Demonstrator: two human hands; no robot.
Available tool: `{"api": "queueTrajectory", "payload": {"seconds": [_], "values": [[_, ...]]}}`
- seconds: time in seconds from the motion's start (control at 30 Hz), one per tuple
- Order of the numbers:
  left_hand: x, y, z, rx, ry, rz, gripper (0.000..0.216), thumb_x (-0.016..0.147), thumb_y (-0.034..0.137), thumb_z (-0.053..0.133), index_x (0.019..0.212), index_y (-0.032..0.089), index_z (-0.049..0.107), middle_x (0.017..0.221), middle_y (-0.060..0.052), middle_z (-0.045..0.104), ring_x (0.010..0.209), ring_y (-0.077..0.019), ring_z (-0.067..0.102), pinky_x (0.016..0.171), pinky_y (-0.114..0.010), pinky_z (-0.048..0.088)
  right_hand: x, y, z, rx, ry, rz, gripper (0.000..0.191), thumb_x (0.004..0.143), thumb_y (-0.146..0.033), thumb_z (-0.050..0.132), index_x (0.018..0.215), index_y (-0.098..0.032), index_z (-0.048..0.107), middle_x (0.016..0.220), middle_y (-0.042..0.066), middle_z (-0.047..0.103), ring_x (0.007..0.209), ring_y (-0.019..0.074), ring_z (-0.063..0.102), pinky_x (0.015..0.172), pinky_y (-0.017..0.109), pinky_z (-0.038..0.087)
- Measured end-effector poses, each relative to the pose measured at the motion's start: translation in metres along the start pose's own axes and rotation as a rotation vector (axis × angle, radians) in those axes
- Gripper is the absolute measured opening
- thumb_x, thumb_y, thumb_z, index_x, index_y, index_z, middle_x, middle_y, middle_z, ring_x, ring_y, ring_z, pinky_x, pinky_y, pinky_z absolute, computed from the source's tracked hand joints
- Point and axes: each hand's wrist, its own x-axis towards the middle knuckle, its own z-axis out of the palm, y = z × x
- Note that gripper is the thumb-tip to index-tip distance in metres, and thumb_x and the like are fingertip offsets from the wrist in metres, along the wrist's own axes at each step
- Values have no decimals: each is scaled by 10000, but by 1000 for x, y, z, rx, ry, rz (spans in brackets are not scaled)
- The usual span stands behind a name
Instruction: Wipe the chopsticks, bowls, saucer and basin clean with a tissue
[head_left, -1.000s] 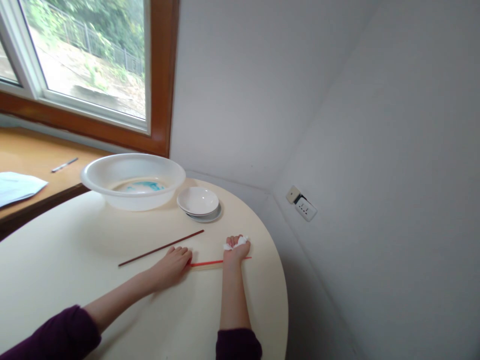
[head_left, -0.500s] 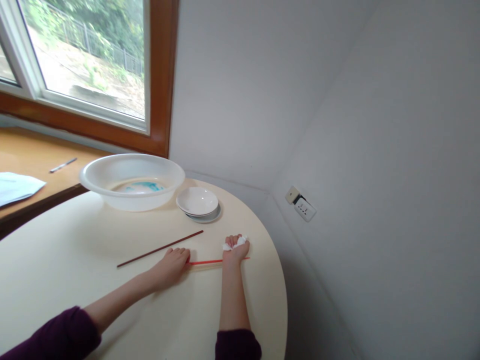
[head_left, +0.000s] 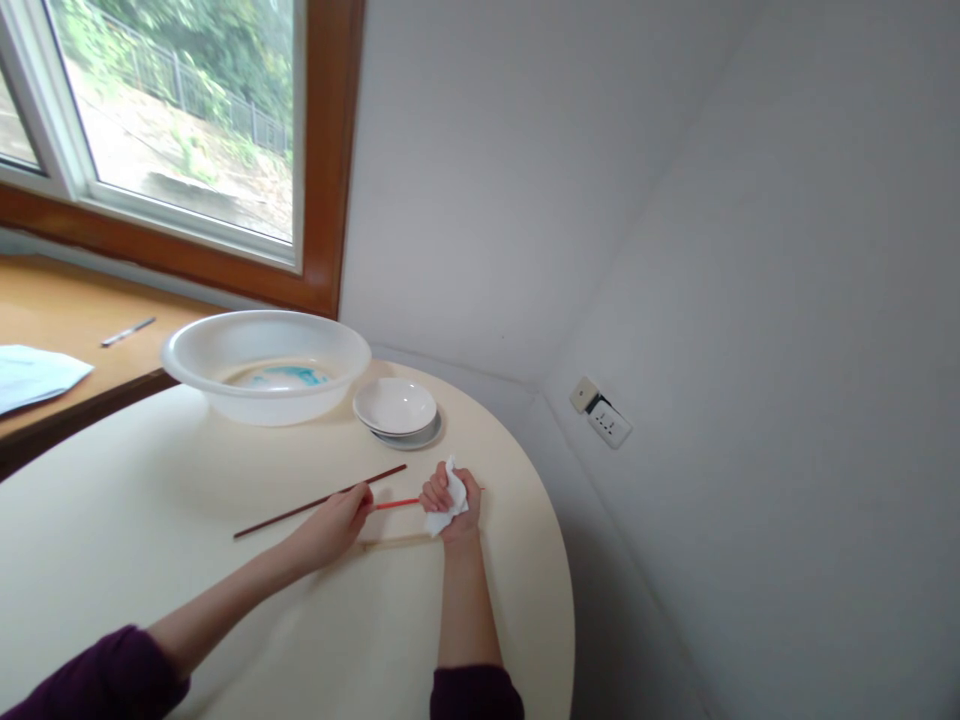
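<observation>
My left hand (head_left: 346,517) is closed on one end of a thin red chopstick (head_left: 396,504), which is raised a little above the table. My right hand (head_left: 455,497) is wrapped round a crumpled white tissue (head_left: 448,508), and the chopstick runs into this grip. The chopstick's tip shows just beyond the right fist, while the part inside the grip is hidden. A dark brown chopstick (head_left: 285,515) lies slanted on the table, just behind my left hand.
On the round cream table (head_left: 360,640) stands a large translucent basin (head_left: 262,405) with something blue in its bottom. Small stacked white dishes (head_left: 395,405) sit beside it. At left, a wooden desk (head_left: 45,300) bears a pen (head_left: 127,332) and papers (head_left: 37,375).
Both hands have lifted the red chopstick slightly off the table. My right hand has moved left along it and turned, closing the tissue round it.
</observation>
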Motion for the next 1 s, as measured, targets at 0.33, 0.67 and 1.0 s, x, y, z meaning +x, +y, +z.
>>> {"api": "queueTrajectory", "payload": {"seconds": [0.33, 0.67, 1.0], "values": [[-20, -6, -21, -319, 232, -57, 276, 801, 469, 314, 670, 246, 407, 520, 34, 510, 526, -172, 504, 560, -299, 414, 4, 12, -4, -197, -12, 304, 260, 710, -340, 500, 636, -115, 607, 382, -24, 474, 370, 101, 436, 448, 241, 457], [-52, 6, -31, -599, 426, -104, 393, 746, 613, 386, 641, 239, 448, 465, 39, 490, 468, -146, 457, 505, -279, 403, 24, 26, 30, -16, 355, 203, 230, 769, -240, 484, 872, -136, 663, 659, 20, 672, 641, 154, 618, 676, 330, 533], [-57, -7, -8, -695, 476, -157, 355, 743, 572, 417, 636, 237, 469, 479, 31, 512, 471, -152, 473, 512, -284, 414, 22, 75, 62, 177, 130, 283, 317, 824, -355, 529, 1135, -298, 565, 986, -3, 677, 908, 189, 608, 827, 449, 468]]}}
